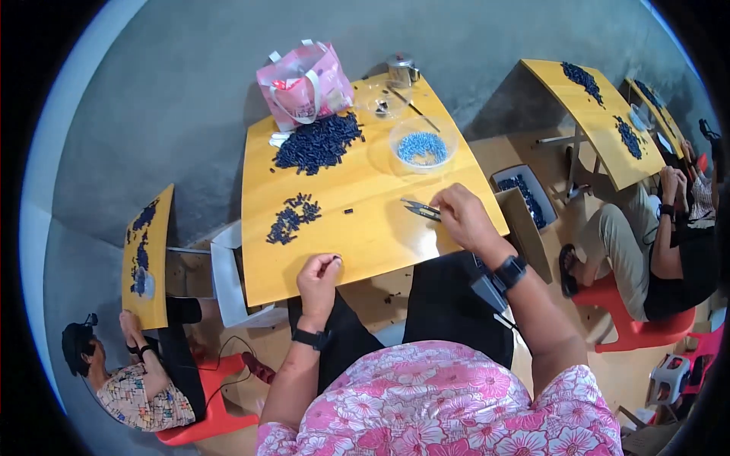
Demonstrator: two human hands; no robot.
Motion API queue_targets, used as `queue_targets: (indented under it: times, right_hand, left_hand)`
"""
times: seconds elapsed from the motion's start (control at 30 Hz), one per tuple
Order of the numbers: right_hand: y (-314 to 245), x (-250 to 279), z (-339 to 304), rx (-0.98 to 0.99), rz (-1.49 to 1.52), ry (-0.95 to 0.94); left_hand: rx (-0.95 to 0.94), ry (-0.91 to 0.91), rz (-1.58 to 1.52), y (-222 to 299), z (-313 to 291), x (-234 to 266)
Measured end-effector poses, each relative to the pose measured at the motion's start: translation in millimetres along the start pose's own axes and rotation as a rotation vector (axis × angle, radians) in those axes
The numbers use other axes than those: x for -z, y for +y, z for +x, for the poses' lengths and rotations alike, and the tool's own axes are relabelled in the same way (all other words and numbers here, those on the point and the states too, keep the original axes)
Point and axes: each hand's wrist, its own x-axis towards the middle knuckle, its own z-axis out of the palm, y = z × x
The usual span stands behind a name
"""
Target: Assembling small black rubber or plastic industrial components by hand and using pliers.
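Observation:
My left hand is closed in a pinch at the table's near edge, with a small dark piece between thumb and forefinger. At the right of the yellow table, my right hand has its fingers curled on the handle end of dark thread snips. The snips' blades point left, away from the hand. One loose short dark tube lies between my hands. A small scatter of such tubes is beyond my left hand, and a bigger heap lies farther back.
A clear bowl of blue beads, a clear dish, a dark stick, a metal cup and a pink bag stand at the back. Boxes flank the table. Other people sit at tables left and right.

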Motion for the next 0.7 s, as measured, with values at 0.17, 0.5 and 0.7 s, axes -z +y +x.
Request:
queue_targets:
  times: [0.17, 0.5, 0.7]
  right_hand:
    - [-10.2, 17.0, -30.8, 0.037, 0.148, 0.051]
    - [-4.6, 29.6, -72.8, -0.027, 0.307, 0.134]
    - [21.8, 33.7, -102.2, -0.265, 0.681, 0.211]
  left_hand:
    - [0.065, -0.084, -0.080, 15.5, -28.6, 1.1]
    - [0.222, -0.304, -0.272, 63.3, -44.9, -16.7]
    - [0.250, -0.407, -0.149, 76.7, -55.8, -14.2]
